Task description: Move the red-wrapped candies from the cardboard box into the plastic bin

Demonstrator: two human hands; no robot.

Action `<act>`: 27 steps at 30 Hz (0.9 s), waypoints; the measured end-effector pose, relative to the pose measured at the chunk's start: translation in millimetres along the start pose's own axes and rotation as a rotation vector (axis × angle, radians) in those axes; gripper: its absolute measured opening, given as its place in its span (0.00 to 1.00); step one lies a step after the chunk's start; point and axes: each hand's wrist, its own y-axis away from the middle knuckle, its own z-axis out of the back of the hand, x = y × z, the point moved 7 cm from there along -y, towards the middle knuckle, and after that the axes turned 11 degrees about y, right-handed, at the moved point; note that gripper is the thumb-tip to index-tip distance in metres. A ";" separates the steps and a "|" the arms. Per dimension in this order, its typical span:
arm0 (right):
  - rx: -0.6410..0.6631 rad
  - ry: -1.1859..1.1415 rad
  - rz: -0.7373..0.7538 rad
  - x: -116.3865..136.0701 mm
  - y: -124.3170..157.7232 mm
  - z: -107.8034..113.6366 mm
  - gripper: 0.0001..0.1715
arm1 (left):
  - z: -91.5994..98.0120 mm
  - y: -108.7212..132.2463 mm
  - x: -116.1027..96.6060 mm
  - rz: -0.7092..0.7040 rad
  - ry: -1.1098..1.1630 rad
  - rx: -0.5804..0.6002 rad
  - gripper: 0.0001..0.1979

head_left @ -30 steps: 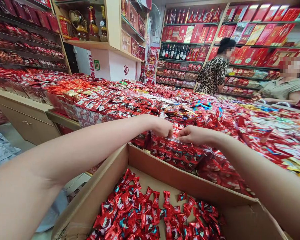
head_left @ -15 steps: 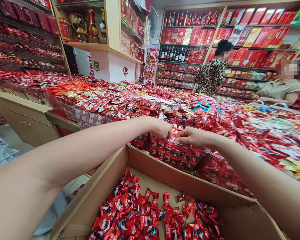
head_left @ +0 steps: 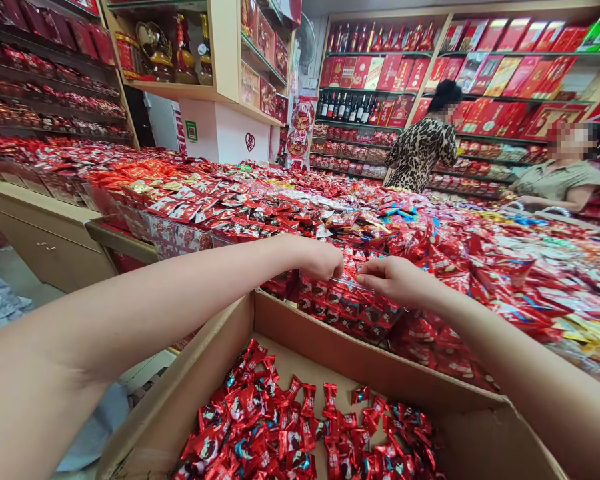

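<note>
My left hand point(head_left: 322, 259) reaches over a clear plastic bin point(head_left: 347, 308) at the counter's front, its fingers curled down among red-wrapped candies at the rim. Close beside it on the right, my right hand point(head_left: 391, 276) has thumb and fingers pressed together at the same rim. What either hand holds is hidden or too small to make out. Below both arms stands an open cardboard box point(head_left: 375, 357). Loose red-wrapped candies point(head_left: 260, 417) lie scattered on its bottom, some showing blue and dark print. Similar candies show in stacked rows through the bin's wall.
Wrapped sweets point(head_left: 195, 200) in many colours are heaped across the long counter. Two people stand beyond it, one in a leopard-print top point(head_left: 420, 157), one in a light shirt point(head_left: 555, 183). Shelves point(head_left: 370, 87) of bottles and red boxes line the back. Cabinets point(head_left: 40, 233) stand left.
My right hand has shifted very slightly right along the bin's rim. The person in leopard print has raised a forearm. My left hand stays almost in place.
</note>
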 end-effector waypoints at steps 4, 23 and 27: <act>-0.133 0.015 0.005 2.2 8.3 4.6 0.12 | -1.3 -0.1 0.3 -0.011 -0.011 -0.002 0.20; 0.188 -0.172 0.072 13.2 114.3 -175.7 0.13 | -17.3 10.5 -12.1 -0.048 -0.088 -0.407 0.12; 0.260 -0.168 0.022 21.3 116.0 -223.0 0.12 | -21.4 11.1 -6.5 -0.073 -0.106 -0.592 0.09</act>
